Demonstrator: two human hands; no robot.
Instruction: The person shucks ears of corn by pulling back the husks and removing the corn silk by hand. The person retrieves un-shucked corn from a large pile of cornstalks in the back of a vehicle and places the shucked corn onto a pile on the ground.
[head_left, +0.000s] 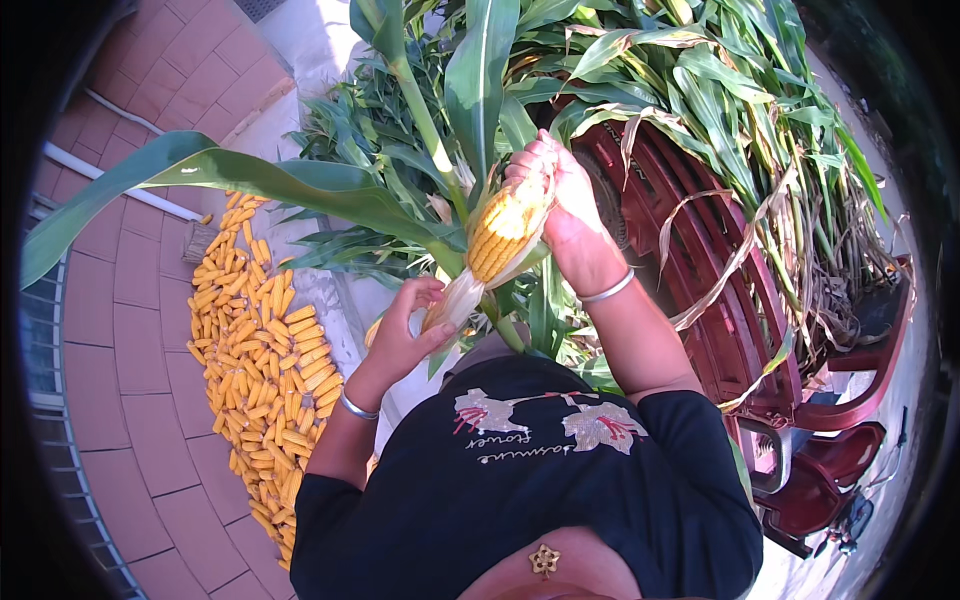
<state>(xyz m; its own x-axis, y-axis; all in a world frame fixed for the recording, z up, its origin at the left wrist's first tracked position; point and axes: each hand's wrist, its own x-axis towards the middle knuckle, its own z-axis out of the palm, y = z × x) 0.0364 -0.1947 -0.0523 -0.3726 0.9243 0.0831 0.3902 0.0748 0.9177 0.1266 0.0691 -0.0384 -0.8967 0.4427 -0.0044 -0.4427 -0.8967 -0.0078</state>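
A corn ear (501, 234) with bare yellow kernels is still joined to a green corn stalk (429, 127). My right hand (553, 180) is closed around the top end of the ear, with some pale husk along its side. Pulled-back husk (456, 304) hangs at the ear's base. Just left of that husk is my left hand (409, 326), its thumb and fingers apart. The thumb overlaps the husk edge; whether it presses on it is unclear. One long leaf (300, 187) of the stalk arches out to the left.
On the left, many husked ears (259, 360) are heaped beside a tiled wall (124, 337). Cut stalks and leaves (345, 142) lie ahead on the ground. To the right stands a red vehicle's slatted cargo bed (690, 255), loaded with corn stalks (787, 135).
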